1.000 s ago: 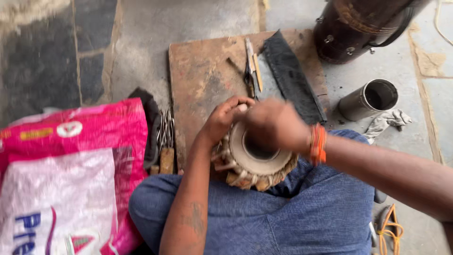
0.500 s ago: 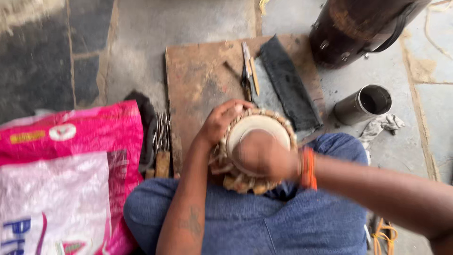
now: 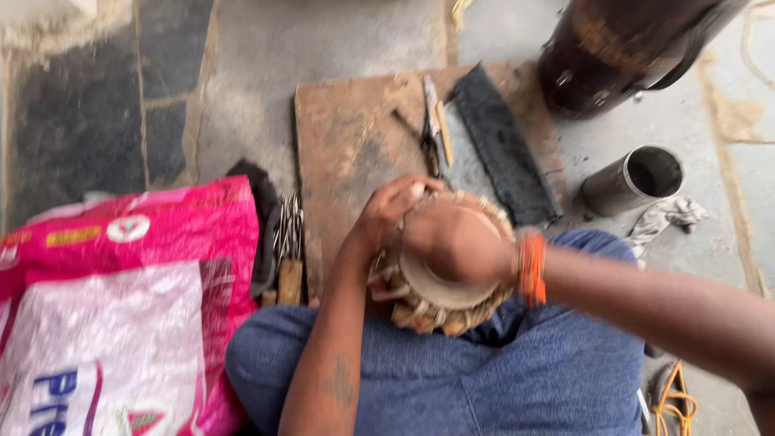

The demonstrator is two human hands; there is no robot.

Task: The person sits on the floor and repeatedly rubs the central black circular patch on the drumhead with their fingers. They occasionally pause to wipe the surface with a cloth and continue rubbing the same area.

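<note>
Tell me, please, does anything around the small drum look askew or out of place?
Little stands out. A metal tube lies tipped on its side beside a crumpled rag; both hands rest on the drum.

I see my left hand's fingers (image 3: 395, 211) on the near-left rim of the drum (image 3: 440, 295), which sits in my lap. Beyond them a board (image 3: 347, 145) carries tools (image 3: 436, 129) and a strip (image 3: 504, 145). Left of them lies a sack (image 3: 121, 299); far right, a cylinder (image 3: 634, 178).
</note>
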